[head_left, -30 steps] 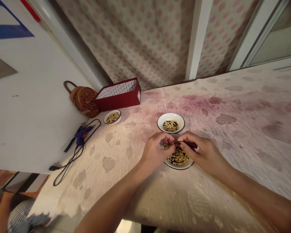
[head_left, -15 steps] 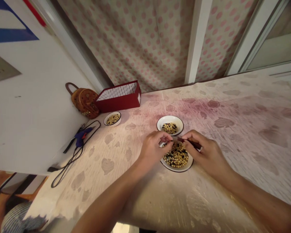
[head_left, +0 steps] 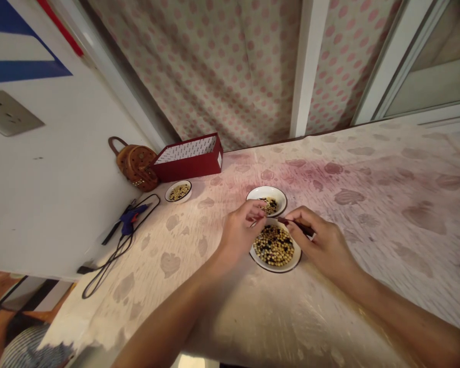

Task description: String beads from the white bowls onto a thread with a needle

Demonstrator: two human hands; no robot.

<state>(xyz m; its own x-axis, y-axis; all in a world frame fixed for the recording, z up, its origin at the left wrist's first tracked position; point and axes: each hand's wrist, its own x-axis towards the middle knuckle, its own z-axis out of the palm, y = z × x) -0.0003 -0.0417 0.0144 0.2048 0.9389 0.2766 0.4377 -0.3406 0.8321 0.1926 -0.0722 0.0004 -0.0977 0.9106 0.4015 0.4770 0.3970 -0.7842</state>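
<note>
R fingers [head_left: 302, 219] clamped on dark stick [head_left: 296, 223] | L fingers [head_left: 256, 208] together, hold unclear | over white bowl [head_left: 276, 269] of beans [head_left: 273, 246]

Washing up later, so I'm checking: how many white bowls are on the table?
3. A small bowl sits beside the red box, a second bowl sits just past the left hand, and a third bowl sits below that hand and the right hand. None looks hidden.

The left hand [head_left: 237, 235] and right hand [head_left: 325, 248] are bare, as are both slender forearms [head_left: 168, 301].
</note>
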